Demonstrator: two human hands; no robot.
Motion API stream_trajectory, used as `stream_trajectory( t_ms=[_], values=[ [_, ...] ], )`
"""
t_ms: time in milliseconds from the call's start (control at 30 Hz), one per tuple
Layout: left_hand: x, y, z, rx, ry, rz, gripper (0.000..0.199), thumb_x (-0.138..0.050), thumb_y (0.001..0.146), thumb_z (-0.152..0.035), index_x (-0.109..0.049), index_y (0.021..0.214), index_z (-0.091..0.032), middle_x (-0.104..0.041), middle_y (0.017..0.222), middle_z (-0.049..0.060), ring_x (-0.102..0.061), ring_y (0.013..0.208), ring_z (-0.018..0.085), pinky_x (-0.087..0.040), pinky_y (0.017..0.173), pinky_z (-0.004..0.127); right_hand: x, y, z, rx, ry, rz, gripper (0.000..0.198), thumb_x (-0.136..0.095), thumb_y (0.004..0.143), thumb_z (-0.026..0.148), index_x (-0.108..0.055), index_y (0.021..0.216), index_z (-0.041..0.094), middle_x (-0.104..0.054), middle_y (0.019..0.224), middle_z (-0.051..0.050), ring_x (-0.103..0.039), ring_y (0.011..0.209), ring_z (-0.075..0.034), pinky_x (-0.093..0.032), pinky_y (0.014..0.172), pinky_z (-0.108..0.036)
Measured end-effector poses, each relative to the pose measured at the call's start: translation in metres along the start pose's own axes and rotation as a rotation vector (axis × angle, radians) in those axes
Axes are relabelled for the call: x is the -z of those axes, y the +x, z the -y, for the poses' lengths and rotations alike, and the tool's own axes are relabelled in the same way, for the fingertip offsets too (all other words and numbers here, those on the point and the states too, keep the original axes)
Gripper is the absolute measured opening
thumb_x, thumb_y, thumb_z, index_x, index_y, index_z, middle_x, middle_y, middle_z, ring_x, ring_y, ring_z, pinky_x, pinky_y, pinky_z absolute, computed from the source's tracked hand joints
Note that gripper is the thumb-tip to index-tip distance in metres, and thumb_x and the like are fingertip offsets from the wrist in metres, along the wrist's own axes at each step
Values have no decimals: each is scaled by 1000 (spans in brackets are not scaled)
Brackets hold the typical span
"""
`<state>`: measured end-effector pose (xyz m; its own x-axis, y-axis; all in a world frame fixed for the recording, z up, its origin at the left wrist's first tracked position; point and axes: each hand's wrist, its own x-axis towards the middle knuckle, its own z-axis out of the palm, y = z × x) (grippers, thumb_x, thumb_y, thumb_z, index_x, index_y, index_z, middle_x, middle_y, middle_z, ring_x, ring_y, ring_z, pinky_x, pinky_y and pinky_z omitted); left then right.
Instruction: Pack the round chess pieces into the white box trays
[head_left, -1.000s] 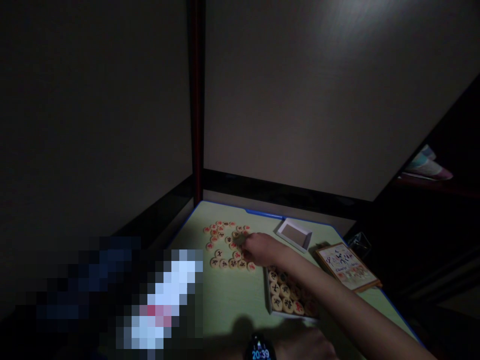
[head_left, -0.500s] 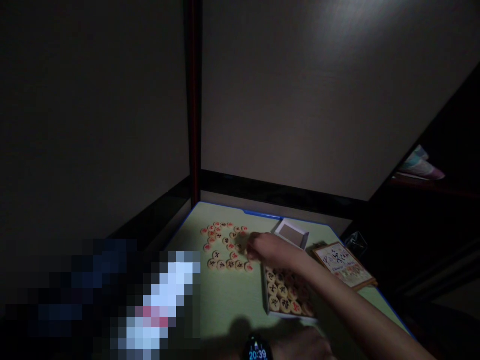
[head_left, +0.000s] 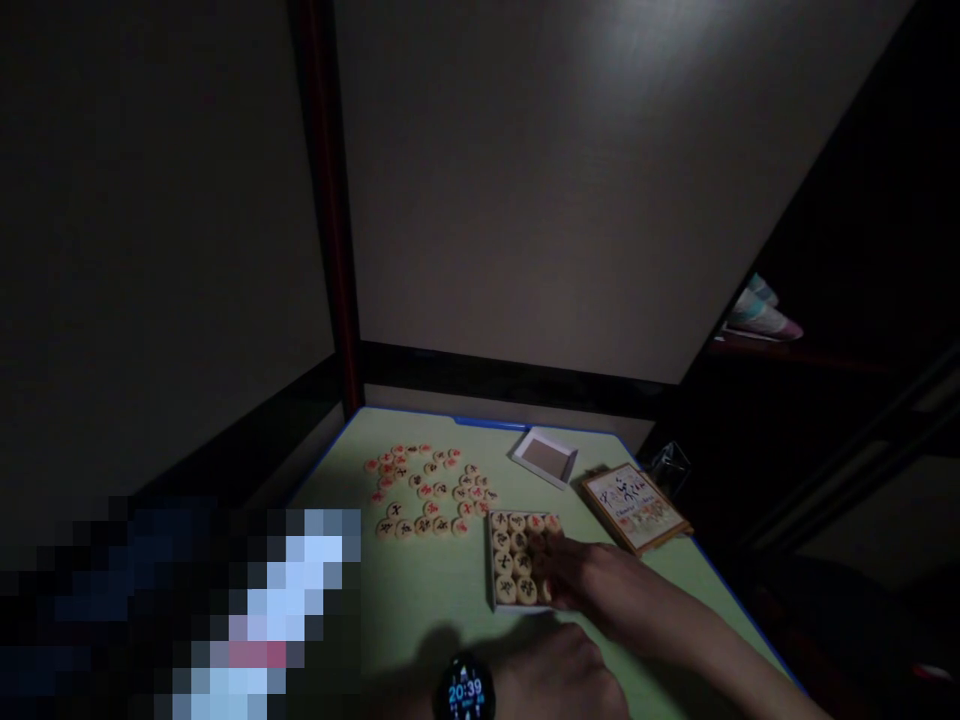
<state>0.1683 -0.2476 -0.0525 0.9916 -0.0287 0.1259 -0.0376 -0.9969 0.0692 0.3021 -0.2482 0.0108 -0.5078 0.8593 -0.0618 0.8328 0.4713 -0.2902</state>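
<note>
My right hand (head_left: 592,580) reaches over a shallow white-edged box (head_left: 492,590) packed with round wooden Chinese chess pieces (head_left: 504,562). Its fingers are bent down at the box's right side, closed around a piece that they largely cover. Below, near the bottom edge of the view, lies my left hand (head_left: 559,670) with a lit watch (head_left: 465,688) on the wrist. The left knuckles face up and its fingers are hidden beneath. Loose pieces with red and black characters (head_left: 426,490) are spread face up on the green table, left of the box.
An upturned white box lid (head_left: 545,458) sits at the back of the green table (head_left: 427,585). To its right is a printed Chinese chess box cover (head_left: 636,505). Walls (head_left: 495,200) stand behind the table. A blurred patch (head_left: 262,610) covers the lower left.
My right hand has moved from the loose pieces back to the box, uncovering a cluster of pieces beside it. The view has shifted; my left hand stays low.
</note>
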Motion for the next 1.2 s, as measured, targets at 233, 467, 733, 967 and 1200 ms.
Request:
stream_trajectory(
  t_ms=[233, 467, 733, 967, 1200],
  values=[
    [-7, 1, -1, 12, 59, -11, 29, -66, 85, -28, -62, 57, -19, -52, 48, -4, -27, 38, 11, -19, 39, 28, -2, -3, -3, 38, 69, -25, 32, -49, 89, 9, -67, 113, 20, -64, 125, -9, -63, 106, -20, -49, 90, -30],
    [-4, -7, 4, -62, 42, -139, 26, -68, 82, -24, -58, 59, -19, -52, 51, -5, -34, 42, 11, -19, 39, 29, 2, -11, -14, 69, 163, -100, 22, -54, 91, 17, -71, 105, 21, -69, 107, -7, -64, 102, -19, -50, 88, -30],
    [12, -19, 18, 159, 149, -787, 26, -51, 77, -29, -48, 54, -18, -45, 50, 1, -45, 51, 14, -38, 55, 30, 11, -19, -94, -407, -164, -621, 46, -62, 84, 52, -69, 113, 18, -63, 125, -15, -52, 121, -35, -40, 102, -52],
    [54, -36, 65, 1004, 110, -454, 27, -41, 89, -25, -60, 71, -18, -64, 73, 7, -60, 69, 17, -41, 67, 29, -12, -15, -90, -622, -301, -344, 71, -60, 80, 65, -50, 141, 31, -37, 154, -12, -24, 140, -47, -22, 103, -72],
    [49, -48, 66, 1251, 91, -110, 32, -37, 98, -34, -64, 101, -17, -70, 85, 11, -68, 82, 27, -44, 69, 33, 0, -20, -96, -632, -202, -529, 58, -54, 85, 50, -53, 138, 28, -40, 152, -11, -41, 130, -42, -38, 97, -63]
  ],
)
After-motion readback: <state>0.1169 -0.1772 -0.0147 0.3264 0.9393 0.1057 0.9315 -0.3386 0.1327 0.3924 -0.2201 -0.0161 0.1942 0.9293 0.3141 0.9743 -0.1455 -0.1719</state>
